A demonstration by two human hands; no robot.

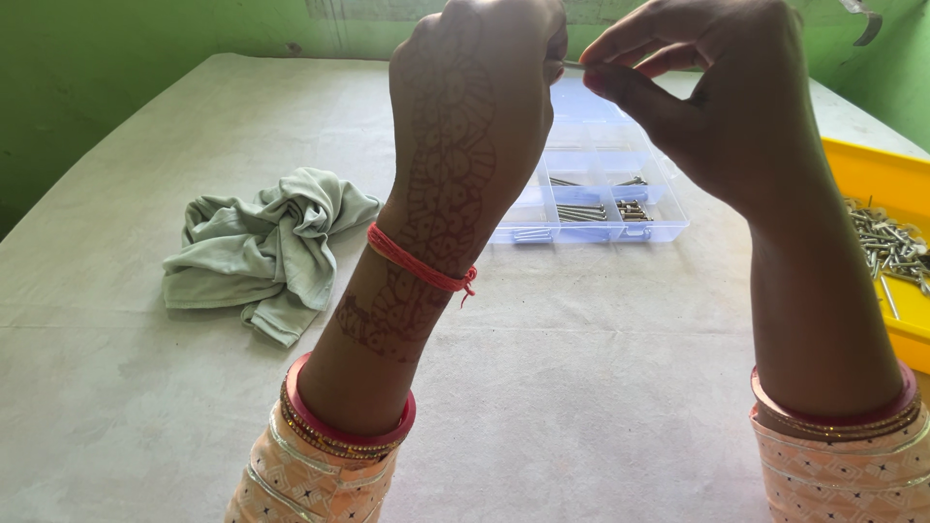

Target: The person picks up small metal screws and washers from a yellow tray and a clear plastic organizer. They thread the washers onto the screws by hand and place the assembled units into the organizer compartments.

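Observation:
Both my hands are raised close to the camera, fingertips meeting near the top of the view. My left hand (475,87), with a henna pattern and a red thread at the wrist, is closed with its back toward me. My right hand (707,87) pinches one end of a thin metal screw (572,65) between thumb and forefinger; the other end goes behind my left fingers. Behind the hands lies a clear plastic compartment box (668,208) with screws in some of its cells.
A crumpled pale green cloth (266,247) lies to the left on the cloth-covered table (581,387). A yellow tray (872,174) holding several loose screws sits at the right edge. Green walls stand behind the table.

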